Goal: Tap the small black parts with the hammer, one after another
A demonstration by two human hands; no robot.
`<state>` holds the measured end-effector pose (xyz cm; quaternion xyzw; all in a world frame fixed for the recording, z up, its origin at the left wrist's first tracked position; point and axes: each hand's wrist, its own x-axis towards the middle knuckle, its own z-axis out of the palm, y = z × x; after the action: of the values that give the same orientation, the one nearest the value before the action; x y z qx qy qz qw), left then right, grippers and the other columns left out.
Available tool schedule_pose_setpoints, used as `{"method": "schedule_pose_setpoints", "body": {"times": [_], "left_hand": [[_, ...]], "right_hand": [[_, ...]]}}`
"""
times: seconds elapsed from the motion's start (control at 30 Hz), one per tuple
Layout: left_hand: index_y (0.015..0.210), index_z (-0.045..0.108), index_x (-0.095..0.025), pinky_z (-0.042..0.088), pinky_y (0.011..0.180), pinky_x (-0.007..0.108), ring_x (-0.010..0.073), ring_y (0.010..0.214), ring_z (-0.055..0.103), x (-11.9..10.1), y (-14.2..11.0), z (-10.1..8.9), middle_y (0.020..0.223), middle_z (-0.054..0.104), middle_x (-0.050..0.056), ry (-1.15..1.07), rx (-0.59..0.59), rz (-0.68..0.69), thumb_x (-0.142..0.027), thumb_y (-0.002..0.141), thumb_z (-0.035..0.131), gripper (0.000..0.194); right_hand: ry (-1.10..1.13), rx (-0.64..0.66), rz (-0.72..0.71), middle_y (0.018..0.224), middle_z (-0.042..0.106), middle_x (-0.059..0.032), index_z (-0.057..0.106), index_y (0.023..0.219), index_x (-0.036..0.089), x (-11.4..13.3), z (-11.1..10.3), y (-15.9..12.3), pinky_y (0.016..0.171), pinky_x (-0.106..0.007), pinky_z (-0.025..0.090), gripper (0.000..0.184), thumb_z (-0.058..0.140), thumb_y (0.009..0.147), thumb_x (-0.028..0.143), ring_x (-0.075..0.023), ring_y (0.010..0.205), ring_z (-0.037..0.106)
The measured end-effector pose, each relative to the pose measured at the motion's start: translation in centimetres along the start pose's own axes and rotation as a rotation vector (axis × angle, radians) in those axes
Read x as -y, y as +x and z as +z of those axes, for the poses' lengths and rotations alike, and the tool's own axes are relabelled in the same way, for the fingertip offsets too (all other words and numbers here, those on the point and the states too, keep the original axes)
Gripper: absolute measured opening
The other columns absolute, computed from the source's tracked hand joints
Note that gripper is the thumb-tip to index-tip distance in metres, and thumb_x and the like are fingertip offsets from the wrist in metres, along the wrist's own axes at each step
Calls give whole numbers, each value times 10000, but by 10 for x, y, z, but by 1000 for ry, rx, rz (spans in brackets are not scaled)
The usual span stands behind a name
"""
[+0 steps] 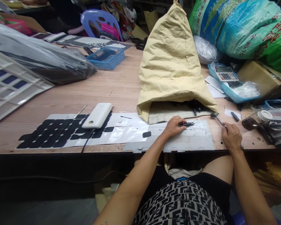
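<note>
My left hand (175, 127) is closed, thumb and fingers pinching a slim black piece (187, 124) just over the clear plastic sheet (201, 132) at the table's front. My right hand (231, 137) wraps around a small hammer (221, 121) with a shiny metal shaft. Its dark head points up and left, near the mouth of a yellow sack (170, 62). Inside that mouth, several black pieces (196, 107) show in shadow. Left of my left hand lies a single black rounded pad (146, 134).
A white power bank (97, 115) rests on a sheet of black pads (53, 132). To the right stand a jar (254, 120) and a blue basket with a calculator (224, 74). Another blue basket (106, 57) sits at the back left, beside a plastic-wrapped bundle (42, 56).
</note>
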<state>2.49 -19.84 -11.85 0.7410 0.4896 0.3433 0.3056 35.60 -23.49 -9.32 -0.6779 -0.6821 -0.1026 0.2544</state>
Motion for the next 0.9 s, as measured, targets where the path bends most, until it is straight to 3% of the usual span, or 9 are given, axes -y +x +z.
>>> {"method": "schedule_pose_setpoints", "body": {"times": [0.13,0.23,0.4,0.6,0.8,0.9], "left_hand": [[1045,744,-213,482,871,360,229,958,613,0,0,0,933,700,30,-27,-15,-16,-205,762,781,286],[1153,698,-216,478,837,337,207,918,609,-1,-1,1,927,702,11,-71,-32,-49,-190,748,789,416],[1275,606,-244,467,782,305,168,837,593,0,-1,3,895,678,-29,-125,-46,-88,-160,712,789,598],[1273,617,-259,471,810,308,174,860,599,-1,0,3,881,674,-31,-131,-62,-79,-134,704,795,609],[957,781,-234,476,881,366,230,960,589,-1,2,3,902,692,30,-7,-26,-32,-191,762,794,201],[953,796,-242,480,881,367,227,952,590,1,3,4,887,681,29,8,-23,-35,-182,767,784,196]], "right_hand": [[366,55,58,1015,733,-76,729,1141,220,33,-15,-7,829,-372,528,299,549,933,336,-224,885,657],[602,189,-11,1078,745,-72,731,1138,225,69,-26,-16,870,-357,559,279,569,954,357,-213,961,694],[649,285,-137,1084,756,-58,733,1157,264,107,-29,-26,918,-372,562,268,545,979,333,-219,1023,704],[594,338,-124,1062,764,-53,744,1129,265,106,-23,-27,908,-387,567,261,554,959,319,-230,998,710],[587,278,-79,1061,757,-57,739,1147,256,101,-29,-27,899,-379,555,270,552,968,332,-229,997,704],[555,304,-75,1070,761,-57,743,1135,257,99,-29,-29,907,-384,554,267,556,962,336,-233,1009,705]]}}
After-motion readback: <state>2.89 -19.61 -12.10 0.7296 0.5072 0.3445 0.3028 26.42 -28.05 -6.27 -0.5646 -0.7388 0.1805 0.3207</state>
